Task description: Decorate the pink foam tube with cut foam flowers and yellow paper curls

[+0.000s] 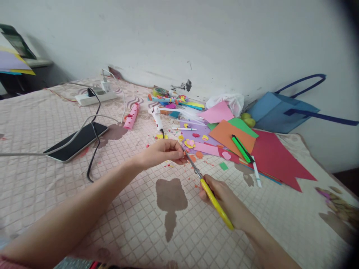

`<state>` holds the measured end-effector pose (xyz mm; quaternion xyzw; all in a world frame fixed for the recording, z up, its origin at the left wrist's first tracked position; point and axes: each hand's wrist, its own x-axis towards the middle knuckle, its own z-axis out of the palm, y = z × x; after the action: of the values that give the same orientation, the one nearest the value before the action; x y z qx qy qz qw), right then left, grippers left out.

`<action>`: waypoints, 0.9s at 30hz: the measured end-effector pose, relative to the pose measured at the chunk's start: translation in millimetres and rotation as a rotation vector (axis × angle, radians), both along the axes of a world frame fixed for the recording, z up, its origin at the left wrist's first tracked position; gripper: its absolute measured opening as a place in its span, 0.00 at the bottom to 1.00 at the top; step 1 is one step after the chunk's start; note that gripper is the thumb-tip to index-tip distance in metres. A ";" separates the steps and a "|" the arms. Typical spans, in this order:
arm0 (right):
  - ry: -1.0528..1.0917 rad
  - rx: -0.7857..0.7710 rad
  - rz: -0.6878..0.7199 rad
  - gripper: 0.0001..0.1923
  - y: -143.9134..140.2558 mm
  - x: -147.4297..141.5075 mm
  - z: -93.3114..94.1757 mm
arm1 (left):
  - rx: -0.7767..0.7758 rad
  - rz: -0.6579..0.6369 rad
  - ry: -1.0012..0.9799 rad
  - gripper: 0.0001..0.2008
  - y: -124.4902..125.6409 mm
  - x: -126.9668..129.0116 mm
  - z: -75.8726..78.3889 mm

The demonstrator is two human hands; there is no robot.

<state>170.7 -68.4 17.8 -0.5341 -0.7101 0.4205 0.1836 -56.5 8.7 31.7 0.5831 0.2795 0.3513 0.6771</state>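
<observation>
My right hand (224, 196) grips yellow-handled scissors (209, 192) whose metal blades point up-left toward my left hand (162, 152). My left hand's fingers are pinched together at the blade tips, holding a tiny piece that is too small to make out. Both hands hover over a quilted pink bedspread (84, 194). Small paper scraps and cut flower shapes (190, 143) lie just beyond my left hand.
Coloured paper sheets (269, 153), a green marker (240, 148) and a white pen (256, 173) lie at right. A glue gun (157, 116), a tablet (77, 141) with cables, a power strip (95, 98), a pink roll (131, 116) and a blue bag (280, 111) lie further back.
</observation>
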 end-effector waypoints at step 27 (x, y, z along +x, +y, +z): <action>-0.073 0.116 0.082 0.09 5.3 -1.6 1.4 | -0.133 0.051 -0.071 0.08 -2.9 8.7 -10.9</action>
<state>169.2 -63.1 19.1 -0.5082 -0.7606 0.3662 0.1708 -47.8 5.7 20.8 0.5167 0.2928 0.3698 0.7146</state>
